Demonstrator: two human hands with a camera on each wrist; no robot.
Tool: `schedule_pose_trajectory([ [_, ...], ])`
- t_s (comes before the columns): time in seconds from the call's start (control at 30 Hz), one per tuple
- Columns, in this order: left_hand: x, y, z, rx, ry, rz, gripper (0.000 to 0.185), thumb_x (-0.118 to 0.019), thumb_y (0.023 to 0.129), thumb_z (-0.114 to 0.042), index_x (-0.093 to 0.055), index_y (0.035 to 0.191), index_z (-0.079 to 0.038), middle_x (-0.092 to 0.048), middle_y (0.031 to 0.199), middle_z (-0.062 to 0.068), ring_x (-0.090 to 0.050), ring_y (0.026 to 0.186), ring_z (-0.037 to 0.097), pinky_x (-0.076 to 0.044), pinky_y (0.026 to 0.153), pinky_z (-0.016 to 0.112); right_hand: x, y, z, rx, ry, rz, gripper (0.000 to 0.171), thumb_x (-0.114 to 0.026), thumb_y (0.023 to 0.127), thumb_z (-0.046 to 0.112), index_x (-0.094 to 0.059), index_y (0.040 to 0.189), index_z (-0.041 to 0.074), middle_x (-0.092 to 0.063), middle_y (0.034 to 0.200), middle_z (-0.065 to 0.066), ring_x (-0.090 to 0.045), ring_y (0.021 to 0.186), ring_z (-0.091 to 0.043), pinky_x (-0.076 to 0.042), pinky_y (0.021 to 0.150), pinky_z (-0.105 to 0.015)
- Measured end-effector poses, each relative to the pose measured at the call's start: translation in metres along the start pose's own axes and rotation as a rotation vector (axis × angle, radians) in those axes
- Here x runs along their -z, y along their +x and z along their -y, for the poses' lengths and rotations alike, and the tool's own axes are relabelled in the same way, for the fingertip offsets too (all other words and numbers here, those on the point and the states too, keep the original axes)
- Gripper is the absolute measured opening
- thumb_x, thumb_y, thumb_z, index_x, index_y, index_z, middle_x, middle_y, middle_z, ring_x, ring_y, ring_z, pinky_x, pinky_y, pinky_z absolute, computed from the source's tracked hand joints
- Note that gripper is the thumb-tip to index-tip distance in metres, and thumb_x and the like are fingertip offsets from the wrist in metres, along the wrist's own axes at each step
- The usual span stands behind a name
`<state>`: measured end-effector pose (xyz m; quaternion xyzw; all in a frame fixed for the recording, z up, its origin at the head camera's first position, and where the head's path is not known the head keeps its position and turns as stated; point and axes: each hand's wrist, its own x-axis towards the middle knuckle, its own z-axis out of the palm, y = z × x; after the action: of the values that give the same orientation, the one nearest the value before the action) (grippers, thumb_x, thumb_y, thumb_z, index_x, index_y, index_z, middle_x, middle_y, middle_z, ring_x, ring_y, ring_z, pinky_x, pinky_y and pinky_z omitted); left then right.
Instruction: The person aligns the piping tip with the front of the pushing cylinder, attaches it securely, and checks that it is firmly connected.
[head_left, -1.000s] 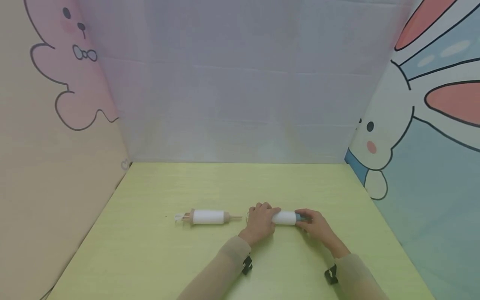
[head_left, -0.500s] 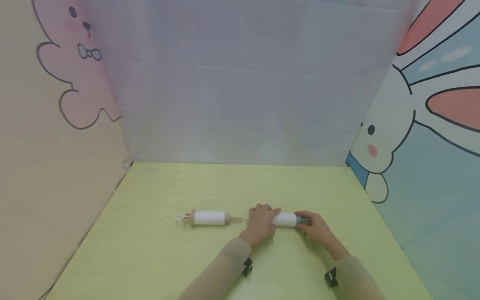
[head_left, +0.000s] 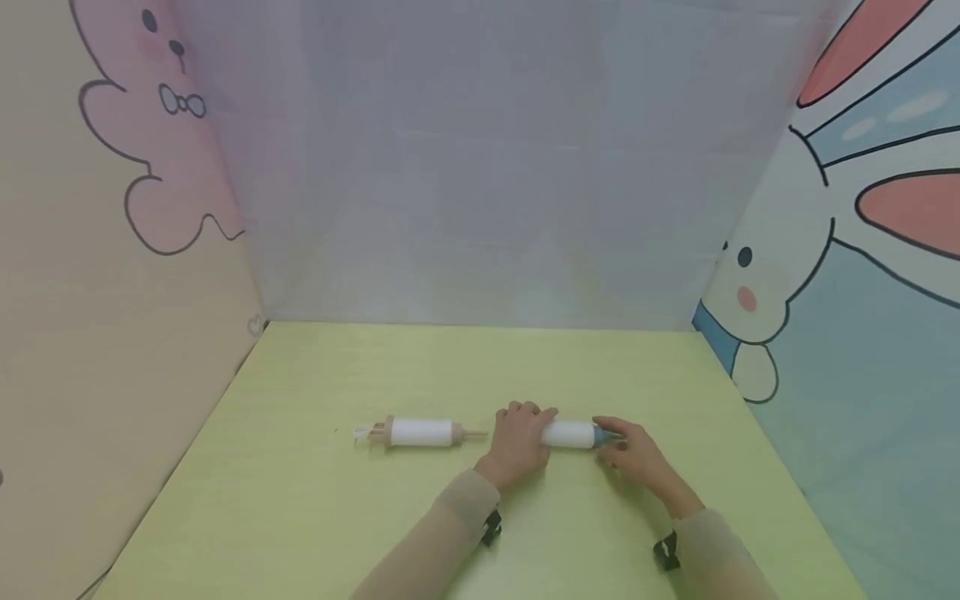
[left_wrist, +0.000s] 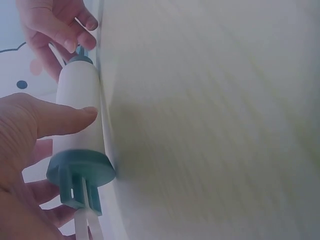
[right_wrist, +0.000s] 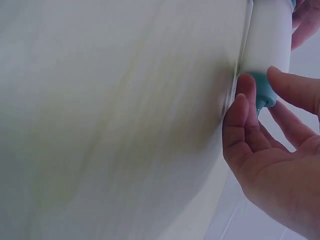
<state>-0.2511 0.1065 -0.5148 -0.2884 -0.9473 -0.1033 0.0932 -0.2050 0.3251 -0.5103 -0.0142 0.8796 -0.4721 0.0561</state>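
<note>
A white roll with teal ends (head_left: 568, 434) lies sideways on the table. My left hand (head_left: 517, 442) grips it round its left part, the thumb laid along the white body in the left wrist view. Beside that hand, the near teal end (left_wrist: 80, 172) carries prongs and pale translucent strips. At the other end, my right hand (head_left: 636, 457) pinches the tapered teal end (right_wrist: 264, 90) between thumb and fingers. Further left lies a second white roll (head_left: 422, 432) with beige ends, a thin rod on its right and a pale clip-like piece on its left, touched by neither hand.
The pale yellow-green table (head_left: 300, 517) meets a plain hanging cloth (head_left: 480, 167) at the back. Printed side walls stand left and right, a rabbit (head_left: 765, 275) on the right one. Black straps with camera mounts sit at both wrists.
My right fingers have slid slightly to the right along the teal end, which shows more now. The left hand keeps its grip. The head view has shifted a little.
</note>
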Motion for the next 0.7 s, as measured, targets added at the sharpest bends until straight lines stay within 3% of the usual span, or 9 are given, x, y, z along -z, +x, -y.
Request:
schedule_pose_trajectory([
  [0.27,0.0055,0.0021,0.0042,0.015,-0.047,0.051,0.064,-0.075,0.072,-0.031,-0.052,0.132,-0.025,-0.059,0.116,0.001,-0.051,0.105,0.025,-0.042,0.082,0.044,0.0081,0.0022,-0.0003,0.004,-0.026,0.035,0.056,-0.067,0.084,0.009,-0.046,0.135,0.003,-0.042,0.14,-0.024,-0.064,0.092,-0.029,-0.051,0.064,-0.031],
  [0.7,0.0076,0.0019,0.0058,0.019,-0.063,0.038,0.067,-0.078,0.069,-0.031,-0.054,0.131,-0.024,-0.057,0.118,0.002,-0.051,0.106,0.026,-0.043,0.081,0.042,0.0087,0.0013,0.0018,-0.012,-0.009,0.044,0.064,-0.072,0.081,0.015,-0.044,0.137,0.003,-0.04,0.142,-0.023,-0.066,0.087,-0.025,-0.051,0.066,-0.031],
])
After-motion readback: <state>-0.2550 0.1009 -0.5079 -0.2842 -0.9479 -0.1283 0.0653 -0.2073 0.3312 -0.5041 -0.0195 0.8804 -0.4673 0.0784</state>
